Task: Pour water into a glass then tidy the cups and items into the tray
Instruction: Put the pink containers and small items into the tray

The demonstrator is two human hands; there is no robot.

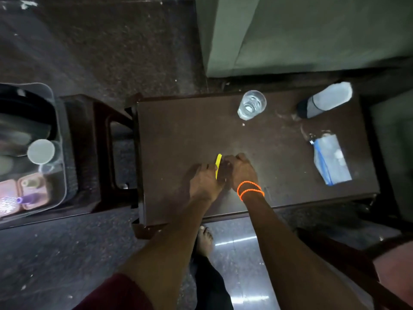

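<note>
Both hands meet over the middle of a dark brown table [178, 121], holding a thin yellow strip [218, 164] between them. My left hand [204, 181] pinches its near part and my right hand [240, 170], with orange bands on the wrist, closes on it from the right. A clear glass [251, 105] with water stands at the table's far edge. A water bottle [324, 101] lies on its side at the far right corner. A clear plastic tray [60, 139] at the left holds a white cup [41, 151] and dark plates.
A clear zip bag [331, 161] with a blue seal lies on the table's right side. A dark wooden stool [100, 151] carries the tray, close to the table's left edge. A grey-green sofa [312, 34] stands behind the table. My bare foot [204, 239] is on the floor.
</note>
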